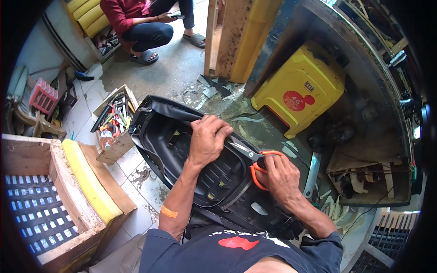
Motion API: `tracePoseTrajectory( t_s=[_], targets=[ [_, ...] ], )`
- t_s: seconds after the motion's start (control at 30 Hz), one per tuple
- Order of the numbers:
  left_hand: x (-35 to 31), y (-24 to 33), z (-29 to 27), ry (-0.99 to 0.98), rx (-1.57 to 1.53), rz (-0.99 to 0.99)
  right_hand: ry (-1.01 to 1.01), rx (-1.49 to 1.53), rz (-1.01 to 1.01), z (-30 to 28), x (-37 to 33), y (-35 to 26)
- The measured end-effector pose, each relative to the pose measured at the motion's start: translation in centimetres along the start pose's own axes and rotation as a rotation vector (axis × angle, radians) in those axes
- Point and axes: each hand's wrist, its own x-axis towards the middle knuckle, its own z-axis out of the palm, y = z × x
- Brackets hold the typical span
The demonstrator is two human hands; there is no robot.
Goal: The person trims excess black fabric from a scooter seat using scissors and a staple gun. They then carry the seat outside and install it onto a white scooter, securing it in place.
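Note:
A black, hollow plastic shell like the underside of a motorcycle seat (218,175) lies across my lap. Black sheet material (169,109) is folded over its far rim. My left hand (208,139) is closed on that material at the rim, its thumb and fingers pinched together. Orange-handled scissors (246,151) are in my right hand (281,177), whose fingers are in and around the handles. Their metal blades point toward the left hand, near the shell's right edge. Whether the blade tips touch the material I cannot tell. A dark scrap with a pale patch (259,209) lies near my right wrist.
A wooden toolbox (119,145) with several hand tools stands at left, near a wooden frame with yellow foam (88,177). A yellow plastic stool (300,88) is tipped at right. Cut scraps (210,91) litter the floor. Another person (145,27) squats ahead, holding a phone.

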Motion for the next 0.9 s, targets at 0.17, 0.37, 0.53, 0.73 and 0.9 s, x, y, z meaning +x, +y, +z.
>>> tracePoseTrajectory(
  t_s=[0.17, 0.37, 0.53, 0.73, 0.9],
  targets=[
    [-1.4, 1.6, 2.1, 0.208, 0.252, 0.036, -0.057, 0.089, -0.021, 0.6, 0.4, 0.7],
    [-1.9, 2.7, 2.9, 0.366, 0.356, 0.116, 0.036, 0.073, -0.107, 1.1, 2.3, 1.0],
    [-2.1, 3.2, 3.2, 0.415, 0.355, 0.131, 0.056, 0.064, -0.095, 1.1, 2.4, 0.2],
    [-2.2, 3.2, 3.9, 0.426, 0.347, 0.109, 0.094, 0.073, -0.071, 1.7, 2.1, 0.4],
    [-2.2, 2.9, 4.4, 0.448, 0.258, 0.138, 0.08, 0.088, -0.12, 1.4, 2.6, 0.9]
  ],
)
